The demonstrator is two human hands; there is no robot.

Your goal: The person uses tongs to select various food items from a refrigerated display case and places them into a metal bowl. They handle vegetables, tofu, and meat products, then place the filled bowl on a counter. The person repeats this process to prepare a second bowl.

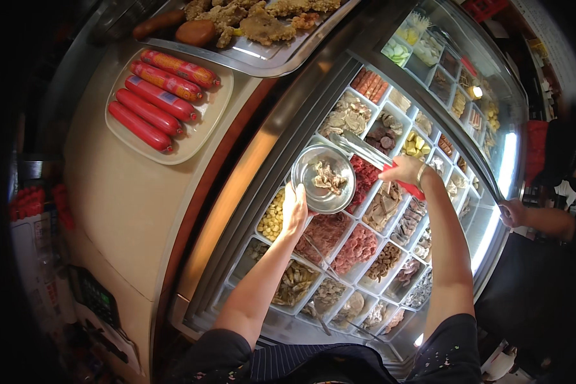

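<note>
Well left of the bowl point(326, 203), a plate point(210, 131) of red sausages point(150, 109) sits on the worktop point(134, 217); closer, the case's dark rim point(262, 169) is the edge to clear. The left hand point(294, 214) holds the bowl by its lower-left rim, over the tubs point(352, 279); it looks light, stiff and smooth, so best gripped there. Loose meat point(328, 179) inside seems soft, likely slippery. Right of the bowl, the right hand point(403, 171) grips tongs point(368, 152) by their red end. Open room lies below the bowl, between the forearms; far right is another person's hand point(512, 213).
</note>
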